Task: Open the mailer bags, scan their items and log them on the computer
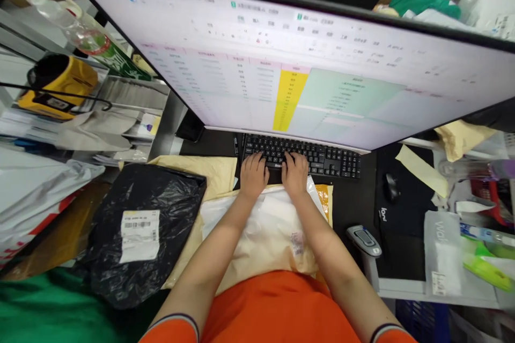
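My left hand (253, 175) and my right hand (295, 174) both rest on a black keyboard (322, 158), fingers spread over the keys and holding nothing. The keyboard sits under a wide monitor (281, 59) that displays a spreadsheet with a yellow column. My forearms lie across a pale plastic parcel (273, 236) on top of yellowish mailer bags (213, 171) in front of me.
A black parcel bag (140, 225) with a white label lies at the left. A black mouse (391, 187) sits on a dark pad at the right, a grey handheld scanner (364, 238) near it. Cluttered shelves, a yellow device (60, 86) and a bottle (76, 27) stand at the left.
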Available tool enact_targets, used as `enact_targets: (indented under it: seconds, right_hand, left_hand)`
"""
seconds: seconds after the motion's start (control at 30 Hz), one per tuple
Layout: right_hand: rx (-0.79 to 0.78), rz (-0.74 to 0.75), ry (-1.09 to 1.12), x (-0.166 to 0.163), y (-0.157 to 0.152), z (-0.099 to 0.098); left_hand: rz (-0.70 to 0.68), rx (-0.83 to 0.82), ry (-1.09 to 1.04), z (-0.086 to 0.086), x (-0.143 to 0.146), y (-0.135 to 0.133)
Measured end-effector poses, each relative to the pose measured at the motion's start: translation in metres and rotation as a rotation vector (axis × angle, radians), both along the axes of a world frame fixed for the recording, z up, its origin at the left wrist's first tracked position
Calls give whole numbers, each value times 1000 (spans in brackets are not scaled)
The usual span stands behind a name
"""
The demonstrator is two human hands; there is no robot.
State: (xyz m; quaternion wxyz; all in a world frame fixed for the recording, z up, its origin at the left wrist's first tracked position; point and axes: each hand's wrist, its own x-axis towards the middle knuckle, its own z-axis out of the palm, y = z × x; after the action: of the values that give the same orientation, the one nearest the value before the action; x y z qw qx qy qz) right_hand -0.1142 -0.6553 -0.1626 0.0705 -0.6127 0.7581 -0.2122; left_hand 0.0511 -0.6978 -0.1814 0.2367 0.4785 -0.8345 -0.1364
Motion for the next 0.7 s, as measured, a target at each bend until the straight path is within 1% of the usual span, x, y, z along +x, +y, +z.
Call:
enact_targets:
  seconds: [0.13, 0.23, 0.33, 0.53, 0.7]
  right_hand:
    - [27, 40, 16, -10, 0, 4]
    - [50, 8, 31, -13, 1, 6]
    - [62, -20, 19, -8, 0, 9]
    - [57, -88, 65, 6, -9, 13]
    - [25, -70, 91, 5, -9, 15]
  left_hand:
    - [1, 46, -3, 1, -1, 0]
    - [7, 74, 4, 1, -2, 1]
    - [5, 90, 15, 1, -2, 1]
    - [-2, 40, 19, 0, 0, 0]
    - [0, 5, 35, -4, 0, -2]
